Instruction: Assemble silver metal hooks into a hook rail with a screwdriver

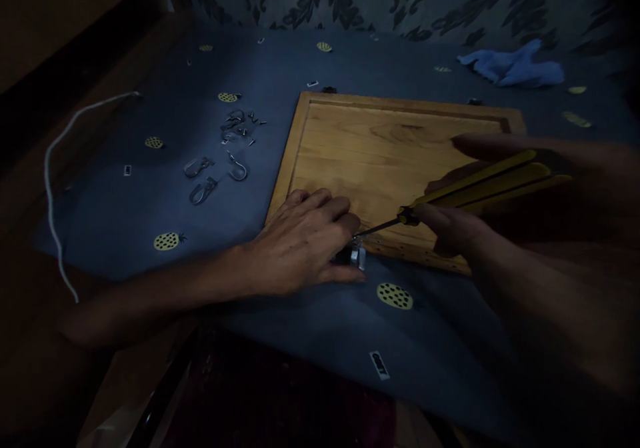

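Note:
A wooden board (380,161) with a groove around its border lies on the table. My left hand (305,241) rests over its near edge, fingers curled on top and thumb below. Between finger and thumb it pinches a small shiny metal fitting (358,256) against that edge; my fingers cover part of it. In my right hand (480,235) is a screwdriver (480,185) with a yellow handle, its fingers closed around it. The dark shaft slants down to the left, and its tip meets the fitting or sits right beside it.
Left of the board lie several metal hooks (203,190) and a few small screws (251,143). A blue cloth (515,67) is crumpled at the back right. A white cable (47,168) curves along the left. The table cover (320,341) is blue-grey with printed pineapples.

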Demonstrator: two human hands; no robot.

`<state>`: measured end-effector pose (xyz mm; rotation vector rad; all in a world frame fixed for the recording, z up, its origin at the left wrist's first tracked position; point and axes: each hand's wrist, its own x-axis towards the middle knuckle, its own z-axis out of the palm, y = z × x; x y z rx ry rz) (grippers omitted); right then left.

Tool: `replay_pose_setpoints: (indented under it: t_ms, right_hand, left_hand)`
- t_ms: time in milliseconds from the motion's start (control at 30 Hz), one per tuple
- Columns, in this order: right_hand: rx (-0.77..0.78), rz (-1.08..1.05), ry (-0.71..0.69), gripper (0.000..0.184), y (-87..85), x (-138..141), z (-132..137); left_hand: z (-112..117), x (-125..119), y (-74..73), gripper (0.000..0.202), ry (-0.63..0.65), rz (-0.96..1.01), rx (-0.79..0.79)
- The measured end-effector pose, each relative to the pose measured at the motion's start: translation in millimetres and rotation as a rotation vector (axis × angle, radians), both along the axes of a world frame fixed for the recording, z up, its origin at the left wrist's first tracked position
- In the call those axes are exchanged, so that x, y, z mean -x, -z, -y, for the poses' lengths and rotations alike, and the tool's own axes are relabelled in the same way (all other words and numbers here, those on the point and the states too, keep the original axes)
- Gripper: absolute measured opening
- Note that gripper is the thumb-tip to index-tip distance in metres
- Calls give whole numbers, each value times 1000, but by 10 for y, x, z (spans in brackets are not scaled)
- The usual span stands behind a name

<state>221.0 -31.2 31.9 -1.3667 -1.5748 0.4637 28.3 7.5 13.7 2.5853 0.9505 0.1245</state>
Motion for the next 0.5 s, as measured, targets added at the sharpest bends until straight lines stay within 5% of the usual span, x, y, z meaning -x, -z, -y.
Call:
replay_pose_setpoints:
  t_ms: [500]
  right_hand:
    - [26,63,-7,13,-8,5,-42]
  left_hand:
    - [3,3,-8,53,-7,6,8]
